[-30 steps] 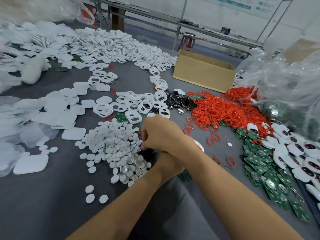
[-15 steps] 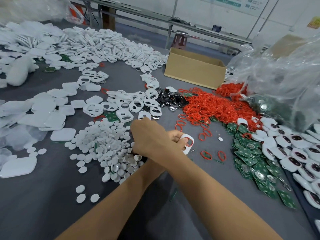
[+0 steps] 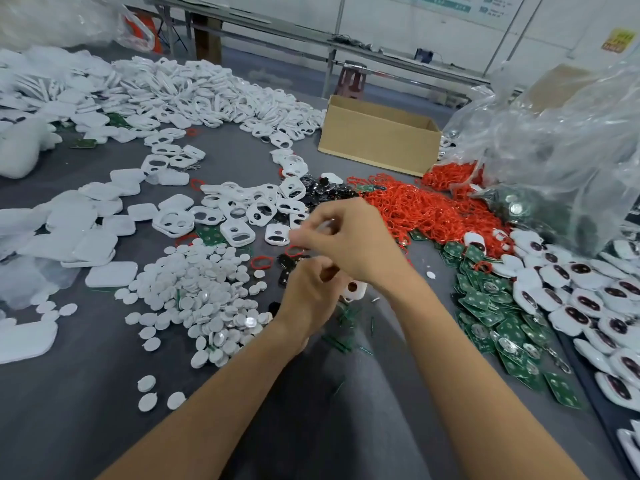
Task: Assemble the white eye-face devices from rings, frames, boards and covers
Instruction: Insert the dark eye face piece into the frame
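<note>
My left hand point(image 3: 311, 299) grips a white eye-face frame point(image 3: 356, 291) just above the grey table point(image 3: 86, 410). My right hand point(image 3: 353, 237) hovers right over it with the fingers pinched. Motion blur hides what, if anything, is between them. A red ring point(image 3: 294, 251) shows just below those fingertips, and another red ring point(image 3: 261, 263) lies on the table. Around my hands are a heap of white discs point(image 3: 201, 289), loose white frames point(image 3: 242, 216), a red ring pile point(image 3: 415, 209), green boards point(image 3: 491, 306) and white covers point(image 3: 86, 220).
Finished white devices with dark eyes point(image 3: 588, 299) lie along the right edge. A cardboard box point(image 3: 377, 136) stands at the back, with a large clear plastic bag point(image 3: 571, 150) to its right. Black parts point(image 3: 325, 192) lie behind my hands, and more white frames point(image 3: 207, 91) are heaped far left.
My right hand has lifted off the disc heap and moved right, above my left hand. The left hand and its white frame have come out from under it. The view shifted slightly.
</note>
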